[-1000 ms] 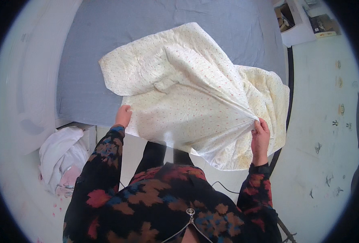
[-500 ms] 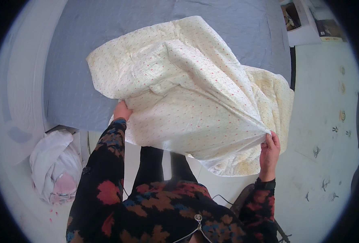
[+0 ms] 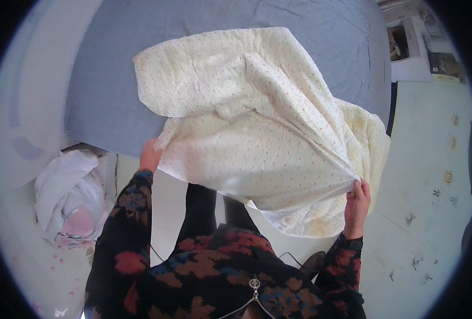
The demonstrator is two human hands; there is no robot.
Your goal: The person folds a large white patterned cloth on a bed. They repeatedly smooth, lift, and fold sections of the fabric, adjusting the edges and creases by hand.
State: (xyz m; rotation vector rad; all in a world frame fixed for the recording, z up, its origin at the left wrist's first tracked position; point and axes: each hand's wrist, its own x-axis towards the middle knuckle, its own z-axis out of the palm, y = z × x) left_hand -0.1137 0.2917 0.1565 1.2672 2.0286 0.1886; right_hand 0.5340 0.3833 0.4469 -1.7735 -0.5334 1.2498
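A cream quilt (image 3: 268, 143) with small reddish dots lies rumpled over the near side of a bed with a grey-blue sheet (image 3: 113, 85). Its far part rests on the sheet, while the near part hangs past the bed's edge in front of my legs. My left hand (image 3: 150, 154) is closed on the quilt's left edge. At the right, my right hand (image 3: 357, 204) pinches a corner between thumb and fingers, drawing folds toward it. Yellowish patches show on the underside near the right hand.
On the floor at the left sits a bundle of white and pink cloth (image 3: 71, 191). A white cabinet with an open compartment (image 3: 401, 42) stands at the far right. A pale surface with small dark motifs (image 3: 422, 212) runs along the right. A dark shoe (image 3: 313, 263) shows beside me.
My left hand has moved a little left and down with the quilt's edge, spreading the near part wider. My right hand keeps its pinch. The whole view has shifted slightly.
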